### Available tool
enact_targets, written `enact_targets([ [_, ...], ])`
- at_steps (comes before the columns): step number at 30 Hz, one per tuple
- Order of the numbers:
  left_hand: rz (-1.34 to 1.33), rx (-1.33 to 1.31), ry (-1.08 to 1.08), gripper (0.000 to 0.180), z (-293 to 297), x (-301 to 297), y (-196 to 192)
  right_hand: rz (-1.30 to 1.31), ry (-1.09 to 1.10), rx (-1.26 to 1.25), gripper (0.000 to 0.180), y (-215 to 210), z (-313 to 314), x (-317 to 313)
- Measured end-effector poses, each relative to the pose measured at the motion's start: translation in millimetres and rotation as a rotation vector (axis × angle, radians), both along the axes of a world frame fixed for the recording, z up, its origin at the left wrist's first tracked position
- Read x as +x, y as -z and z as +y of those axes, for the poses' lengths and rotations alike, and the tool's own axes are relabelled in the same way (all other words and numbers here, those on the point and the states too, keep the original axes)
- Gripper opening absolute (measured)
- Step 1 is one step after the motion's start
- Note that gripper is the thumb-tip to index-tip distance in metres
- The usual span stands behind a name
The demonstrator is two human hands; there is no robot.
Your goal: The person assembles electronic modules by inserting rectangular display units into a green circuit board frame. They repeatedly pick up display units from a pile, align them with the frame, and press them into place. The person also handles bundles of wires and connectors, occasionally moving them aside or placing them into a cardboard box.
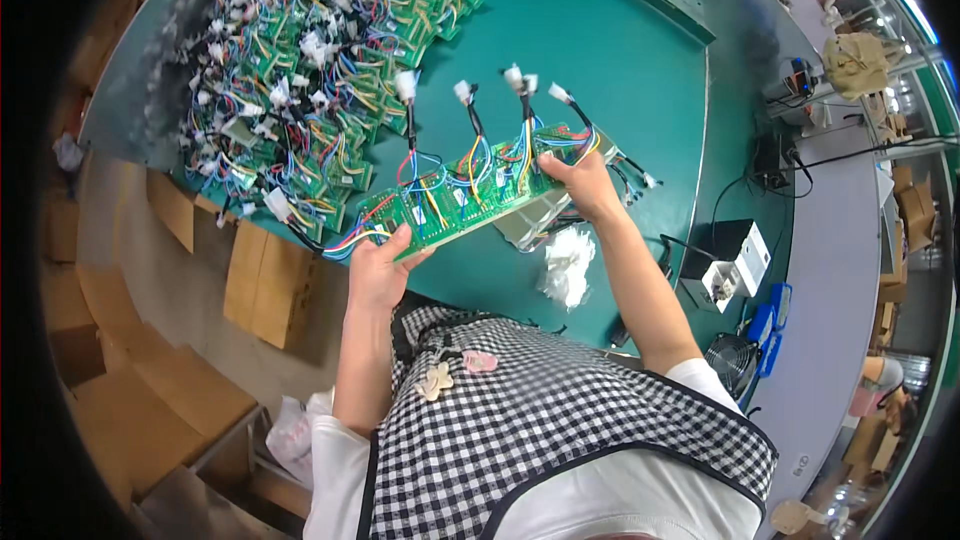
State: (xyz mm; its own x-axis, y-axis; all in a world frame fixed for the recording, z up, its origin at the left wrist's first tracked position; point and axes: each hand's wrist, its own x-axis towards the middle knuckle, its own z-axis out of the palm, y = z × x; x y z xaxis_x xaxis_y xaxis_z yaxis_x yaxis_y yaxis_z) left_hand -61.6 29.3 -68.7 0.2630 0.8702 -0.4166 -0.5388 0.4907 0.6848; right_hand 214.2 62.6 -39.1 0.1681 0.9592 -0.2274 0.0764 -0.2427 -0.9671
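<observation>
A workbench with a smooth green top (600, 35) carries everything here, a raised metal rim (665, 10) running along its far side. Spread over its left part lies a deep, tangled heap of green circuit boards (350, 70), bristling with white connectors and red, blue, yellow and black wires, and reaching close to the near edge. Toward the right, a crumpled white clump (568, 265), apparently thin plastic, rests on the bare green surface. Just beyond it lies a pale flat piece (525, 225), partly hidden, its kind unclear. Farther right stands a black-and-white box (750, 260), well apart from the heap.
</observation>
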Motion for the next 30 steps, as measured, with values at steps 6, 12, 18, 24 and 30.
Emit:
enact_targets([
  [6, 0.034, -0.014, -0.003, 0.029, -2, -18, 8, 0.288, -0.066, -0.174, 0.031, 15, 3, -11],
  [12, 0.151, -0.181, -0.394, 0.030, -5, 20, 10, -0.456, 0.029, 0.090, 0.026, 24, 21, -32],
  [18, -0.047, -0.132, -0.193, 0.031, 4, -5, 13, 0.245, -0.252, -0.197, 0.038, 5, 29, -49],
  [24, 0.083, -0.148, -0.247, 0.026, 4, -3, 27, 0.163, -0.182, -0.153, 0.034, 38, 34, -70],
  [30, 0.136, -0.105, -0.487, 0.026, 21, 6, 12, -0.305, -0.223, 0.036, 0.032, 0, 61, -71],
])
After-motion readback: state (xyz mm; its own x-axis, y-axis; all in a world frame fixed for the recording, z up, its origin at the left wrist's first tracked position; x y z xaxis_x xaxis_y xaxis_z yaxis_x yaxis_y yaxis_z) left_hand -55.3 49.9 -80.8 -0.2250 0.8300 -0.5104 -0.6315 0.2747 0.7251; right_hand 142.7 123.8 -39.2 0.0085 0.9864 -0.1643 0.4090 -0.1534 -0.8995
